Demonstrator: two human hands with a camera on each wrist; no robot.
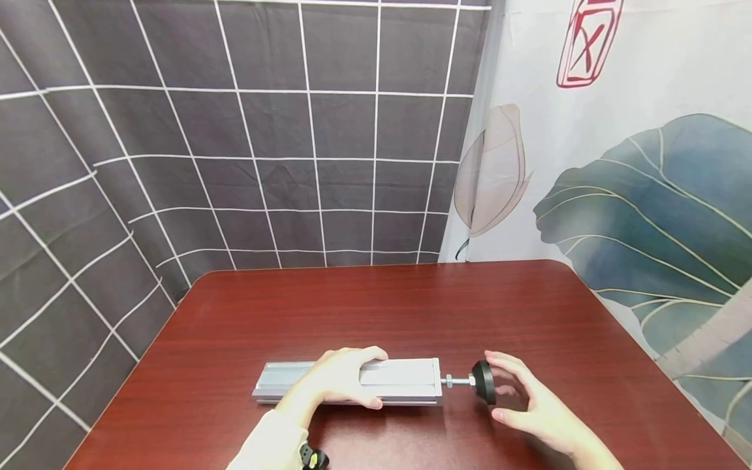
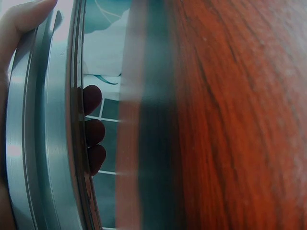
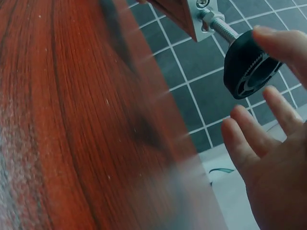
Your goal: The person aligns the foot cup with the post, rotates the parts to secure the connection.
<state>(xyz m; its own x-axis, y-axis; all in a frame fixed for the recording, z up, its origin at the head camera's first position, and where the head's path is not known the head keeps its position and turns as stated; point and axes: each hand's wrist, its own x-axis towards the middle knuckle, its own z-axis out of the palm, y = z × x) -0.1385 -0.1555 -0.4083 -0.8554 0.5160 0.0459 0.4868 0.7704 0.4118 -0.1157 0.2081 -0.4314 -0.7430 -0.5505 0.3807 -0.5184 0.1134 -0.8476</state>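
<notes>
A silver aluminium profile (image 1: 405, 378) lies lengthwise in front of me in the head view. My left hand (image 1: 346, 375) grips it around the middle, thumb on the near side; in the left wrist view, fingertips (image 2: 95, 132) show past its far edge. From the profile's right end a threaded rod (image 1: 457, 380) with nuts sticks out, carrying a round black levelling foot (image 1: 484, 382). My right hand (image 1: 537, 408) is spread at that foot with fingers parted. In the right wrist view its thumb overlaps the rim of the foot, and the other fingers stand apart below.
A reddish-brown wooden table (image 1: 352, 307) spreads beneath both hands. Behind it hangs a dark curtain with a white grid (image 1: 346, 124), and to the right a white one with printed leaves (image 1: 652, 209). A black wrist strap (image 1: 314, 457) sits at the left sleeve.
</notes>
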